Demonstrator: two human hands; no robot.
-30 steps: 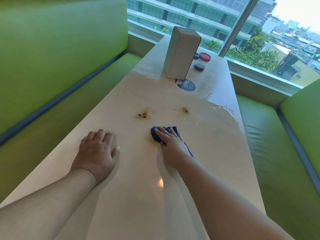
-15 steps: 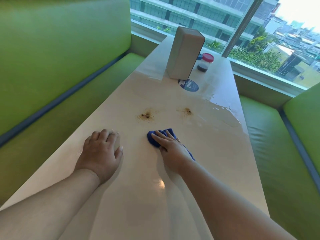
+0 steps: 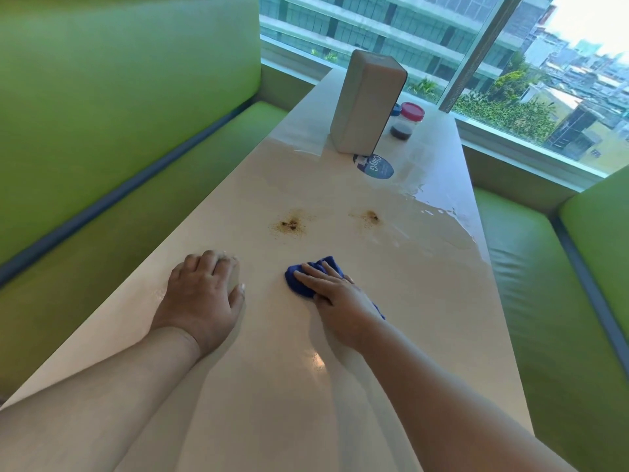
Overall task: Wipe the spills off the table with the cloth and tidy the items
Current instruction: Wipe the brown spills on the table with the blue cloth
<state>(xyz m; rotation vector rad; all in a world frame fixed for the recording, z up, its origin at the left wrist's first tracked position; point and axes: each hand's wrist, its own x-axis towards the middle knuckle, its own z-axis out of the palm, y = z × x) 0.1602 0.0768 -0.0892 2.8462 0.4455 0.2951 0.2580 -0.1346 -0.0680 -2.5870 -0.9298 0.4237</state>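
Cloth (image 3: 300, 281) under right hand (image 3: 342, 299) (bunched)

Brightly daylit through the window (image 3: 561, 80) at upper right, overexposed in that corner. Glaring off the counter (image 3: 439, 212), softly shadowed beside the right forearm (image 3: 425, 386), bowed at the edges.

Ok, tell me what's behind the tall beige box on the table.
Behind the beige box stands a red-lidded jar with dark contents. Beside it only a blue lid peeks out; the box covers whatever is below that lid.
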